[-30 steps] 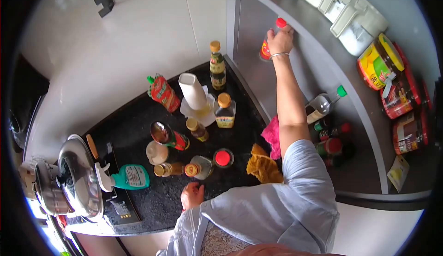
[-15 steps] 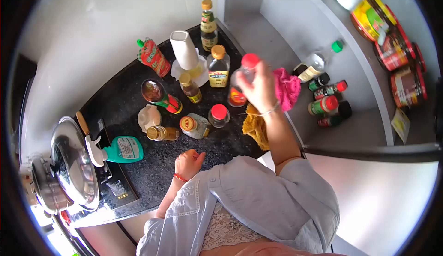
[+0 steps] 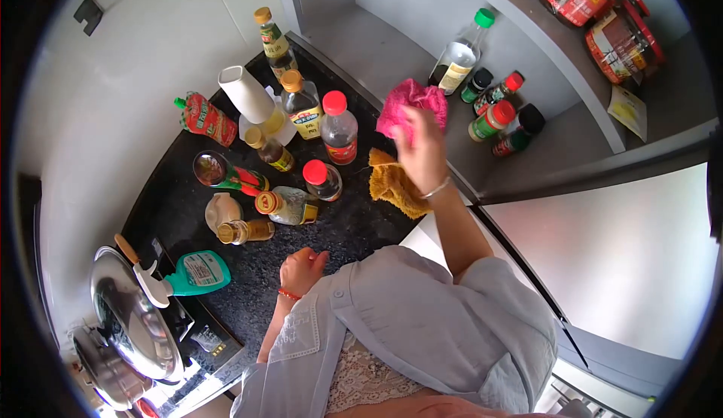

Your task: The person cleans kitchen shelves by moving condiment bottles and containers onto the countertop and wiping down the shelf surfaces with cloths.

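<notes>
My right hand (image 3: pixel 423 151), with a bracelet at its wrist, is in front of the pink cloth (image 3: pixel 407 100) at the cabinet's edge. Its fingers are apart and hold nothing; whether they touch the cloth I cannot tell. Just below lies a mustard-yellow cloth (image 3: pixel 393 184) on the counter edge. The tall red-capped bottle (image 3: pixel 340 133) stands upright left of this hand, with a shorter red-capped jar (image 3: pixel 324 181) nearby. My left hand (image 3: pixel 303 270), wearing a red bracelet, rests curled closed by the counter's front edge, nothing visible in it.
Several sauce bottles, a white container (image 3: pixel 247 94) and a red pouch (image 3: pixel 207 119) crowd the dark counter (image 3: pixel 354 230). At left are a green spray bottle (image 3: pixel 199 273) and a metal lid (image 3: pixel 135 316). The grey cabinet (image 3: pixel 384 41) holds a green-capped bottle (image 3: pixel 458 58) and several spice jars.
My right hand has let go of the tall red-capped bottle, now standing on the counter, and moved over to the pink cloth. The view has shifted; my left hand stays curled.
</notes>
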Motion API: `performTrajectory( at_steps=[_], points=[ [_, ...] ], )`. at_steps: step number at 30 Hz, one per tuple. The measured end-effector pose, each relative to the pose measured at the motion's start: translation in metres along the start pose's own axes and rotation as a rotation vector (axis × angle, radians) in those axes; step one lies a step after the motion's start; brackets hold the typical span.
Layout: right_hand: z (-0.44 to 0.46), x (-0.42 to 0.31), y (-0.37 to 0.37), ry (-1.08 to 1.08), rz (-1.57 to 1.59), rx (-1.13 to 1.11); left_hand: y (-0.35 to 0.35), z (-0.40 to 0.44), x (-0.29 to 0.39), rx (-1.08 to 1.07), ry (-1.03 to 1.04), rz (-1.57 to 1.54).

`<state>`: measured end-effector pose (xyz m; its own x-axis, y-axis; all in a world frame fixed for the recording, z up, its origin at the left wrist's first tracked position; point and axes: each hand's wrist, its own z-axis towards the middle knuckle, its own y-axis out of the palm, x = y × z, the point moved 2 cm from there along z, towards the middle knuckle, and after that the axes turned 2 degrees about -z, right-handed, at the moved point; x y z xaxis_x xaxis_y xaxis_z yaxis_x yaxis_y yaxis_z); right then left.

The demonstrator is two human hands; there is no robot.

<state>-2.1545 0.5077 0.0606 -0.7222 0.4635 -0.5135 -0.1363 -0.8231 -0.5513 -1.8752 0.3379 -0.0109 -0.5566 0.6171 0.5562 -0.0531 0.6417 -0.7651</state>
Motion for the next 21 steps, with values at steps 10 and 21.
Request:
performTrajectory(
  at_steps=[10,21],
  points=[
    [-0.114,0.016,0.014,-0.006,-0.422,-0.313,-0.004,0.007,0.010,-0.225,0.014,0.057],
    [-0.009,0.001,-0.008,0.851,1.482,0.217,-0.002,0.010,-0.014,-0.197,0.032,0.004]
  ],
)
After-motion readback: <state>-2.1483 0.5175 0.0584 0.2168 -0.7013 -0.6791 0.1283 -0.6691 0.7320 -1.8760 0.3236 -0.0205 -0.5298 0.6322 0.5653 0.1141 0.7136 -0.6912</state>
